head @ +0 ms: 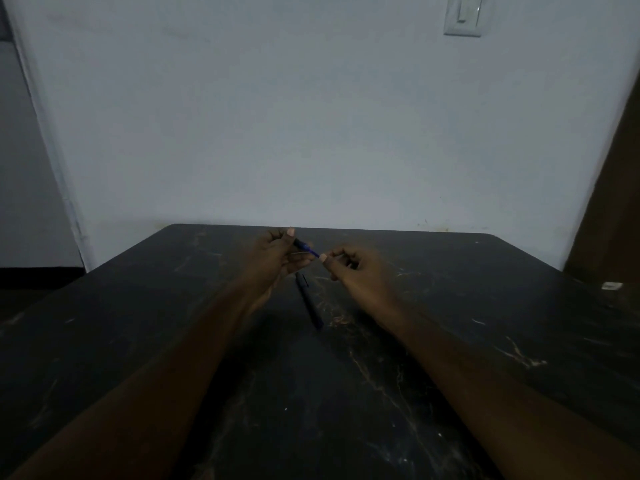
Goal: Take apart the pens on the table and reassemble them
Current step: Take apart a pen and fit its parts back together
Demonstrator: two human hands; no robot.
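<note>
Above the dark marbled table [381, 358], my left hand [275, 252] grips a blue pen [306, 249] by its thicker end. The pen slants down to the right. My right hand [353, 263] pinches its thin tip end between thumb and forefinger. A thin pale piece shows just under the pen by my left fingers; I cannot tell what it is. A second, dark pen [309, 299] with a clip lies on the table below and between my hands, untouched.
A small white object [612, 286] lies near the table's right edge. The table's far edge meets a pale wall [311, 133], which carries a light switch [463, 15] at the top right. A brown door stands at the right.
</note>
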